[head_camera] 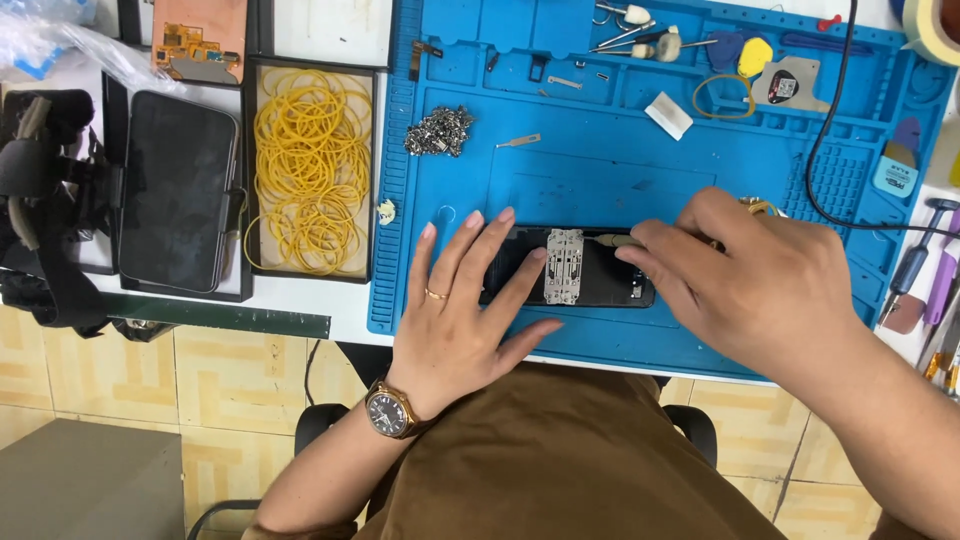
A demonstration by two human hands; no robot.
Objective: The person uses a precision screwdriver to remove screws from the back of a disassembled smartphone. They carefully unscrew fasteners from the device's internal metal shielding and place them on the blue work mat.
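Note:
An opened dark phone (600, 275) with a metal bracket (563, 266) across its middle lies on the blue work mat (600, 170). My left hand (462, 310) rests flat on the phone's left end, fingers spread, with a ring and a wristwatch on that arm. My right hand (745, 280) covers the phone's right end, its fingers closed on a thin tool whose tip touches the phone's top edge; most of the tool is hidden.
A black tray of yellow rubber bands (312, 165) and a dark phone screen (178, 190) lie at the left. On the mat sit a heap of small metal parts (438, 130), tweezers (630, 38), picks and a black cable (830, 120). Screwdrivers (930, 280) lie at the right.

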